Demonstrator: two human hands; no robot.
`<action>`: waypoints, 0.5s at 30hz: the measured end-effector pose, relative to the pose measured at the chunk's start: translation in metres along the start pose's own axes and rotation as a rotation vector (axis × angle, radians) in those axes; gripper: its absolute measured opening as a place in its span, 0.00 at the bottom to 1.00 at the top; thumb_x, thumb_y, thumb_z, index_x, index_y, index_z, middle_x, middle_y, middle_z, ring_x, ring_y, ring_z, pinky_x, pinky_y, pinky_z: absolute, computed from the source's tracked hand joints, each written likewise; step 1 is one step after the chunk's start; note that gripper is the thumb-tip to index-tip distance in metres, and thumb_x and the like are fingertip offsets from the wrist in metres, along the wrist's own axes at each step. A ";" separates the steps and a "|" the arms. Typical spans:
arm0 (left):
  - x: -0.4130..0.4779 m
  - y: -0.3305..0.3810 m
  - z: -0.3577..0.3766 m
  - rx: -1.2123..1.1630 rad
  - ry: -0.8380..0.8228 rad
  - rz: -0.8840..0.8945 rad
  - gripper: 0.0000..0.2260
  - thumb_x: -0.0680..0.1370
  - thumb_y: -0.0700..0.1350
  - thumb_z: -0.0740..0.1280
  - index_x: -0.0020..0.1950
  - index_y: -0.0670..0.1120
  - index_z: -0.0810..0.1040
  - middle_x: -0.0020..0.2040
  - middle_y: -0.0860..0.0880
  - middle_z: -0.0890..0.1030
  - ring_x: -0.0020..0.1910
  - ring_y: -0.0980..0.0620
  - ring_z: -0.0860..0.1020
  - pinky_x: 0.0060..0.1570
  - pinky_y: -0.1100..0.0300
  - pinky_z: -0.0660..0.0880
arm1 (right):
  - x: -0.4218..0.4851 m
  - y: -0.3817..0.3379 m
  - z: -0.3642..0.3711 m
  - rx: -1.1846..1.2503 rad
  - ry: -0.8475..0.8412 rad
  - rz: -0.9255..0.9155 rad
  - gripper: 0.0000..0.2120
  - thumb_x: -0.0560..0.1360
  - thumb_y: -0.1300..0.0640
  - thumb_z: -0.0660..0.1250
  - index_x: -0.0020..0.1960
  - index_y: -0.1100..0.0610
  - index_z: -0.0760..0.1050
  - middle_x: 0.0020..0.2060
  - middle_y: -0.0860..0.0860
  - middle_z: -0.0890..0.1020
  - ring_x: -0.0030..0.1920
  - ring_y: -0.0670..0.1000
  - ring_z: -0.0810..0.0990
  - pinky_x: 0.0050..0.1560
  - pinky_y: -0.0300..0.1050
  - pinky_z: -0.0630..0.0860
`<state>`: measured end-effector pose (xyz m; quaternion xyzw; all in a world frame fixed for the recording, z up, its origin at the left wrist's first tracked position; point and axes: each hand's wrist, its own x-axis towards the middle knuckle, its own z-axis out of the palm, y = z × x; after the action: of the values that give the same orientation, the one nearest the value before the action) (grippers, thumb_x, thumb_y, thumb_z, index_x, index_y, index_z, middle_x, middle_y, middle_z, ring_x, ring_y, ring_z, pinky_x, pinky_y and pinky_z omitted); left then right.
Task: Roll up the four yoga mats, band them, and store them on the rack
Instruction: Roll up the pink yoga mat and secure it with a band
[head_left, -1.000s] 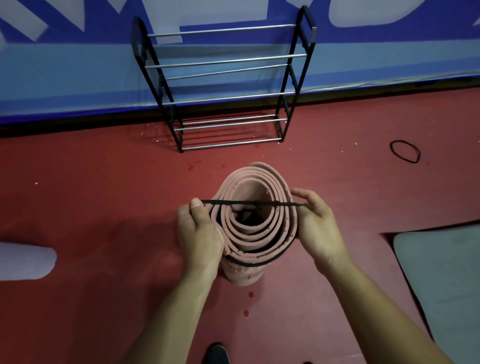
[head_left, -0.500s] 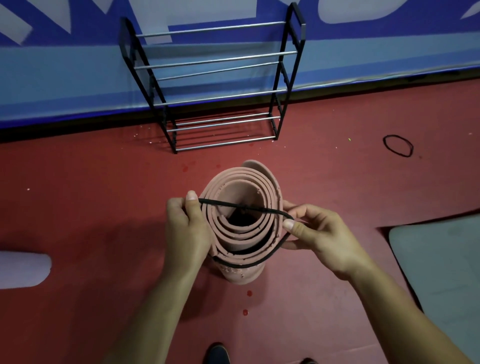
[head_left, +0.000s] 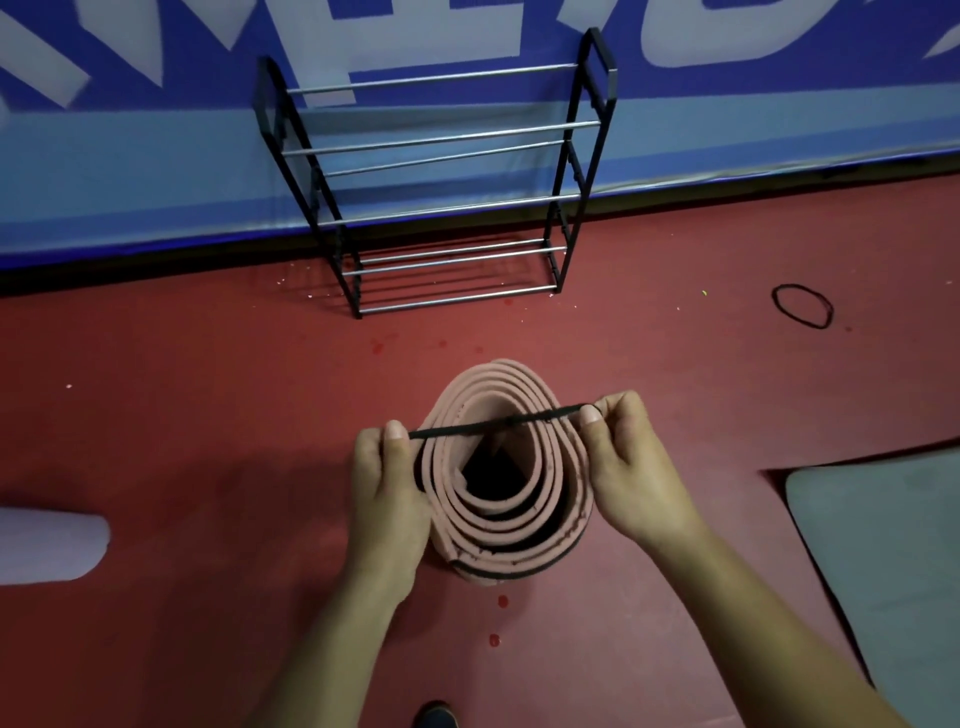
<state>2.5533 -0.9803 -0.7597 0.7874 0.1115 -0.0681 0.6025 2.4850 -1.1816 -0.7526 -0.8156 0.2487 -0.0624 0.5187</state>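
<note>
A rolled pink yoga mat (head_left: 506, 525) stands on end on the red floor, its spiral top facing me. A black elastic band (head_left: 498, 423) is stretched taut across the top of the roll, and its near side wraps the roll's front. My left hand (head_left: 387, 493) pinches the band at the roll's left side. My right hand (head_left: 631, 467) pinches it at the right side. The black metal rack (head_left: 441, 176) stands against the blue wall beyond the roll, its shelves bare.
A second black band (head_left: 802, 305) lies on the floor at the right. A grey mat (head_left: 883, 561) lies flat at the right edge. A pale lilac mat (head_left: 49, 545) pokes in from the left edge. A shoe tip (head_left: 435, 716) shows at the bottom.
My right hand drew the band's far strand back out to the right, so it runs straight across the roll's top again. The view shifted slightly.
</note>
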 end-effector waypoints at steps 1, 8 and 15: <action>0.001 -0.001 -0.002 -0.055 -0.038 -0.035 0.15 0.85 0.55 0.57 0.44 0.47 0.71 0.36 0.52 0.72 0.32 0.60 0.70 0.29 0.70 0.69 | -0.002 0.001 0.002 0.005 -0.016 -0.009 0.10 0.84 0.44 0.56 0.45 0.45 0.64 0.32 0.33 0.74 0.32 0.39 0.71 0.35 0.40 0.69; 0.014 0.008 -0.015 0.259 -0.338 0.162 0.09 0.84 0.57 0.54 0.46 0.63 0.70 0.55 0.61 0.81 0.52 0.70 0.76 0.48 0.74 0.69 | 0.002 -0.004 -0.001 0.035 -0.055 -0.105 0.07 0.83 0.47 0.60 0.47 0.44 0.65 0.34 0.39 0.75 0.33 0.41 0.72 0.38 0.41 0.70; 0.004 0.005 -0.016 0.192 -0.175 0.139 0.15 0.83 0.59 0.50 0.51 0.51 0.69 0.47 0.53 0.78 0.46 0.57 0.76 0.51 0.50 0.75 | -0.006 -0.019 0.002 -0.105 -0.081 -0.216 0.10 0.82 0.39 0.61 0.49 0.43 0.75 0.41 0.40 0.83 0.42 0.41 0.81 0.41 0.41 0.75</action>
<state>2.5578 -0.9653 -0.7516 0.8383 -0.0030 -0.1050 0.5350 2.4869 -1.1704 -0.7358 -0.8656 0.1411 -0.0717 0.4751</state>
